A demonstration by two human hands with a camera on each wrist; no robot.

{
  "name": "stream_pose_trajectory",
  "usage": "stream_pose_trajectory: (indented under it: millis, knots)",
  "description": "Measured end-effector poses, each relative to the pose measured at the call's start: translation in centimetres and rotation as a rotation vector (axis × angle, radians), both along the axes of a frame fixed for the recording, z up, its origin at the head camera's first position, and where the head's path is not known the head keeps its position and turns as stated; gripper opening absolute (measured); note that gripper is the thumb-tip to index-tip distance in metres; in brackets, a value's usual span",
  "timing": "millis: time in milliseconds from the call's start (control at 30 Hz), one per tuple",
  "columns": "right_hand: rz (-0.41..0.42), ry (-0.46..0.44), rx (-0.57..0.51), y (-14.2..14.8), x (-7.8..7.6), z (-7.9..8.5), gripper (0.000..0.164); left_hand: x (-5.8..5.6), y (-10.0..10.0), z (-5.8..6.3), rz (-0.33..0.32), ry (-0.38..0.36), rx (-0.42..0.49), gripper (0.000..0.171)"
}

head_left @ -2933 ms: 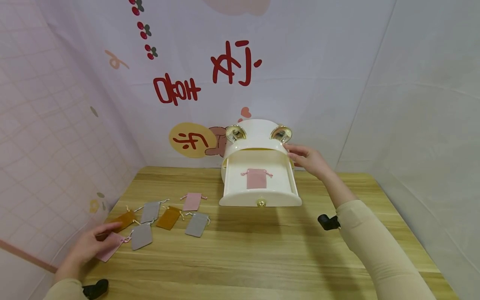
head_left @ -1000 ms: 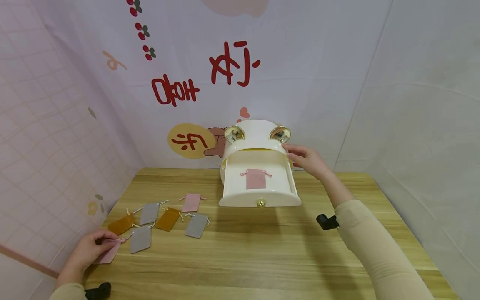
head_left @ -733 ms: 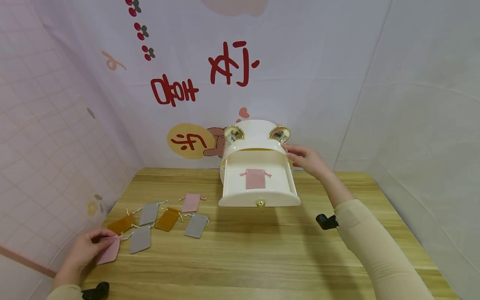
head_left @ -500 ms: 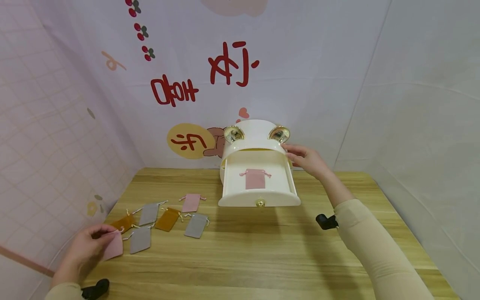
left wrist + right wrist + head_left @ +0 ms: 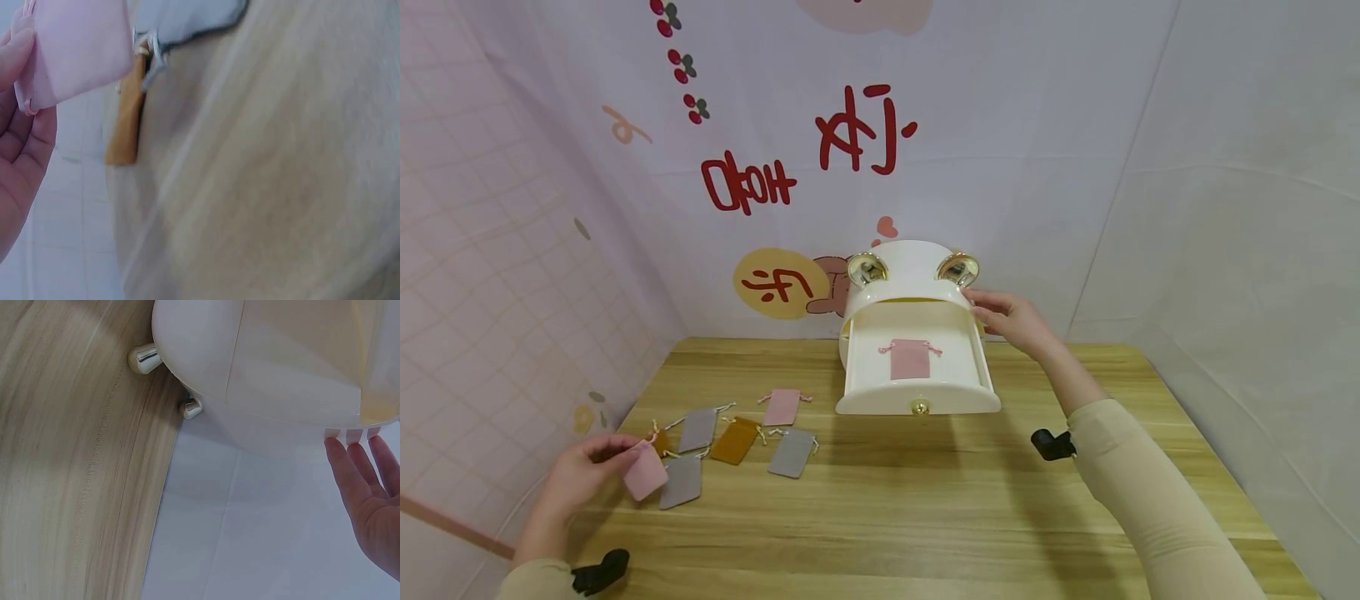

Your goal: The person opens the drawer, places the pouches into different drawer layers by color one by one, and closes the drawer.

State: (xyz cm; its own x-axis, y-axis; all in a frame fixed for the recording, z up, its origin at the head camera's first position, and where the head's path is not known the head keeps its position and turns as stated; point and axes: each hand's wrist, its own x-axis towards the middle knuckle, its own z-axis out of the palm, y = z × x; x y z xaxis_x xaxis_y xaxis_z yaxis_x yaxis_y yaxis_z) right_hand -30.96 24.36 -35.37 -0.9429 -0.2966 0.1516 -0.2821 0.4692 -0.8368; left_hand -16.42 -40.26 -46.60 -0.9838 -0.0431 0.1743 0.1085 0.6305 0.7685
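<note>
Left hand [image 5: 580, 477], the nearer, pinches a pink pouch [image 5: 646, 473], long axis slanting near-right from the fingers, left and near of the open drawer [image 5: 872, 402]. Right hand [image 5: 1017, 323], fingers extended, touches the cabinet's [image 5: 912, 260] right side.

Left hand's [image 5: 577, 477] pink pouch [image 5: 646, 473] now aloft

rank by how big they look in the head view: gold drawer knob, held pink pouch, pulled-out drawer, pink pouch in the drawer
1. Pulled-out drawer
2. Held pink pouch and pink pouch in the drawer, too alike to rank
3. Gold drawer knob
</note>
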Motion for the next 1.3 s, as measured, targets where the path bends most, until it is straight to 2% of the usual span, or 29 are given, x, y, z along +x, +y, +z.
stream_pose_trajectory:
  millis: [300,500,967,1300]
  knots:
    - [-0.008,-0.012,-0.002,-0.1,0.4,0.3,0.046,-0.8,1.7,1.1,-0.026,0.02,0.021,0.023]
    - [0.0,-0.012,-0.016,-0.2,0.5,0.4,0.046,-1.6,3.4,2.2,-0.065,0.03,0.005,0.024]
    - [-0.008,0.019,-0.004,-0.1,0.1,0.0,0.044,-3.4,8.4,5.6,-0.157,-0.032,0.069,0.028]
    - [-0.009,0.027,0.009,-0.1,0.2,0.0,0.045,-4.6,11.6,7.5,-0.261,0.027,0.093,0.022]
